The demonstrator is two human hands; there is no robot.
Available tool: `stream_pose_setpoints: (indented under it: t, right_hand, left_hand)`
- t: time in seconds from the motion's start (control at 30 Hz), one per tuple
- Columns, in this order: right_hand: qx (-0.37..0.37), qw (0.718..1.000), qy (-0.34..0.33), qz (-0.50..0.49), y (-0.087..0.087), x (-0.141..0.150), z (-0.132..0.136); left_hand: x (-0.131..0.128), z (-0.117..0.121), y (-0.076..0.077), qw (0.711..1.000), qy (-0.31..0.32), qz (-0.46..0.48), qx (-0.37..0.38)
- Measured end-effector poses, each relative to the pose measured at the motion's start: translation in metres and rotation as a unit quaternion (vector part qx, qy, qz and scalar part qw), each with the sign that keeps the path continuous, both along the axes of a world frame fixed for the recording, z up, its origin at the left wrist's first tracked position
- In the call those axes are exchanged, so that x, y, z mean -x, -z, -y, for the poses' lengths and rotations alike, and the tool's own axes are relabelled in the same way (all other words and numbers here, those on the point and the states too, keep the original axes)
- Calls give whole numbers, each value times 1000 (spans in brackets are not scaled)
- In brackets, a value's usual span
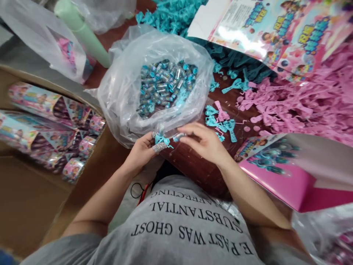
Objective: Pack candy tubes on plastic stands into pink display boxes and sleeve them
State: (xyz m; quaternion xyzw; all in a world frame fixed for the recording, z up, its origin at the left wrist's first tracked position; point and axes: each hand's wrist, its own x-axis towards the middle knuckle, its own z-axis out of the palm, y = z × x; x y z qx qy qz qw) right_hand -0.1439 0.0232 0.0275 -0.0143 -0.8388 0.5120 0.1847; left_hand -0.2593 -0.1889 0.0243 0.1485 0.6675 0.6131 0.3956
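My left hand [143,149] is closed around a small turquoise plastic toy part [162,140], with tape or a wrap on its thumb and finger. Facing it, my right hand [202,141] pinches a small clear tube with a turquoise cap [179,137], close to the toy part but its contact with it is unclear. Just beyond both hands, a clear plastic bag [116,92] stands open, holding many such capped tubes [165,82]. Right of the bag, a few loose turquoise pieces [231,129] and a pink piece [221,111] lie on the dark red table [198,165].
Heaps of pink pieces [298,103] and turquoise pieces [176,16] cover the far and right table. A pink box [286,184] with filled tubes sits at right, under a printed carton [264,33] farther back. At left stands a cardboard box [63,206] with printed packages [41,136].
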Motion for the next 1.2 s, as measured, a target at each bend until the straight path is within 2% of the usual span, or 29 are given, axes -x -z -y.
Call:
stream_pose_setpoints:
  t: [0.1,0.23,0.37,0.43,0.6,0.73,0.83,0.97,1.03,1.1,1.2]
  right_hand:
    - [43,998,32,-19,4,-52,8]
    - [53,994,98,-22,5,-81,13]
    - [102,977,132,135,0,-99,11]
    - [124,965,132,189,-1,-112,11]
    - [82,977,146,134,-3,-148,11]
    - [46,950,215,220,-9,-181,5]
    - [44,938,249,235,-17,-208,0]
    - [17,948,249,200,-23,-234,-3]
    - [-18,949,264,171,-26,-244,-8]
    - [-68,942,294,146,-29,-254,-17]
    - [-181,921,304,166,-33,-266,-34]
  left_hand:
    - [-5,-16,2,993,111,-25,-8]
    - [-18,-38,2,974,202,-107,-12]
    - [-33,-51,-5,920,256,-292,-45]
    - [-39,-53,-8,893,275,-350,-57]
    - [-53,-61,-5,866,305,-392,-49]
    - [-76,-83,3,838,341,-418,-83]
    - [-100,-103,11,839,358,-402,-78]
    - [-131,-122,23,862,378,-333,-59]
    - [-140,-129,29,864,384,-317,-80]
    - [-143,-137,37,867,359,-327,-108]
    - [-144,-153,53,864,329,-365,-113]
